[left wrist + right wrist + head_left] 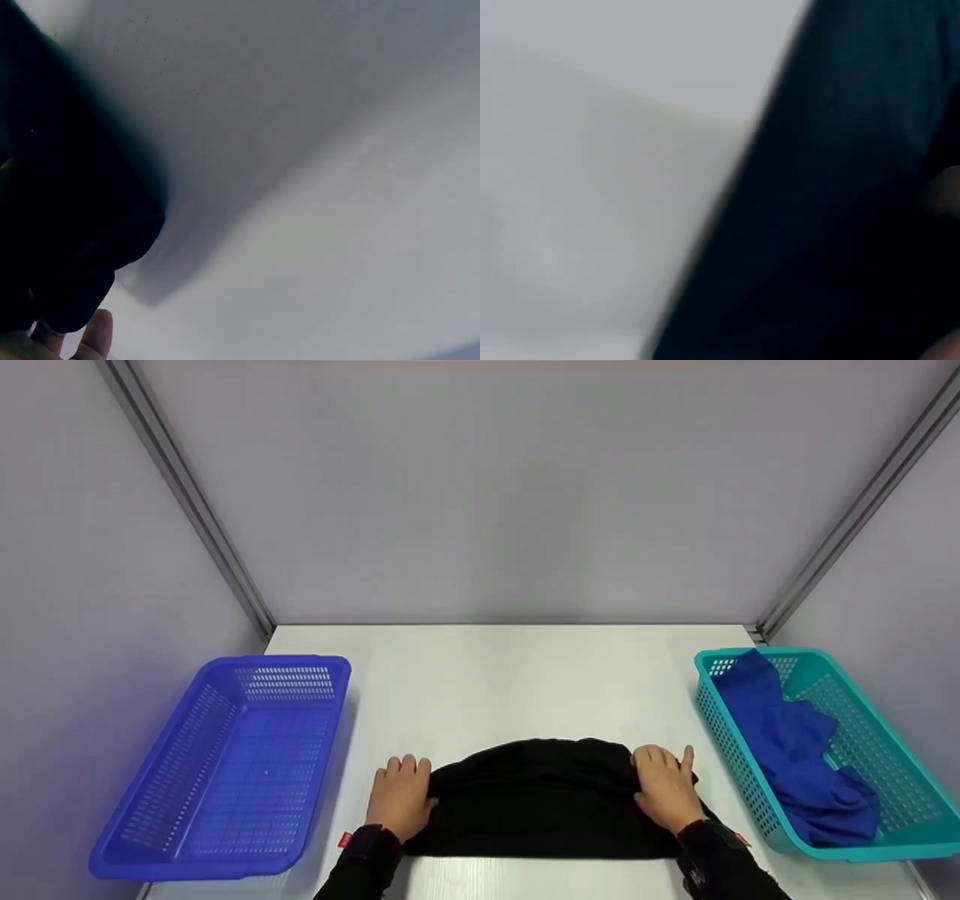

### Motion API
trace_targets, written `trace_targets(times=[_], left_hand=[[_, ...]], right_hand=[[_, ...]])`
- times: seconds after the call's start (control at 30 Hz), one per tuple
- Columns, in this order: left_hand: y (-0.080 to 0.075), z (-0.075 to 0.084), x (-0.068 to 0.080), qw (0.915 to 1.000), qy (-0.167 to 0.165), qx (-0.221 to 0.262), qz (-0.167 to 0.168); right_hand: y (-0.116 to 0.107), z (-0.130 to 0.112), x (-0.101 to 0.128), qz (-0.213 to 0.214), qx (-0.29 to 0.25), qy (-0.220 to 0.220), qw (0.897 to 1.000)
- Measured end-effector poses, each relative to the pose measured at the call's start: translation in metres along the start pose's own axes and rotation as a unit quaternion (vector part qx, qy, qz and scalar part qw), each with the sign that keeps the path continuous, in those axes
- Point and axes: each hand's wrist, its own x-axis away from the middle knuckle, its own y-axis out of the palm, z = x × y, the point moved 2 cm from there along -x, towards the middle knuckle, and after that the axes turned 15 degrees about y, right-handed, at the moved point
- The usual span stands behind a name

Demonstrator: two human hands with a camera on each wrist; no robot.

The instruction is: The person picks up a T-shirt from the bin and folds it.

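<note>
A black garment (540, 802) lies folded on the white table (510, 682) near its front edge. My left hand (401, 796) grips the garment's left edge with curled fingers and the thumb tucked against the cloth. At the right edge, my right hand (664, 786) sits on top with its fingers curled into the fabric. The left wrist view shows the black garment (67, 217) raised slightly over its shadow, with one fingertip (97, 330) below it. In the right wrist view the black garment (840, 210) is blurred and fills the right side.
An empty blue basket (225, 769) stands at the table's left. A teal basket (847, 712) at the right holds a crumpled blue garment (795, 750). Grey walls enclose the table on three sides.
</note>
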Motion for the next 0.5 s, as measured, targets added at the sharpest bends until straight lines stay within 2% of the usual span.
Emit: trace_targets(times=[0.07,0.13,0.2,0.27,0.37,0.5], left_hand=[[-0.002,-0.001,-0.001,0.9997,-0.003,0.015,-0.02],[-0.004,0.0,-0.002,0.9991,-0.006,0.026,-0.035],[-0.006,0.001,-0.003,0.9987,-0.005,0.031,-0.039],[-0.007,0.002,-0.005,0.9989,0.002,0.03,-0.036],[-0.006,0.003,-0.006,0.9992,0.019,0.018,-0.031],[-0.004,0.005,-0.006,0.9987,0.046,0.0,-0.021]], right_hand=[[0.0,0.001,0.0,-0.006,-0.013,-0.019,1.0],[-0.001,0.001,0.0,-0.042,-0.047,-0.015,0.998],[-0.003,0.0,-0.002,-0.083,-0.098,0.009,0.992],[-0.006,-0.003,-0.004,-0.107,-0.143,0.035,0.983],[-0.01,-0.01,-0.006,-0.098,-0.168,0.049,0.98],[-0.011,-0.017,-0.006,-0.079,-0.128,0.057,0.987]])
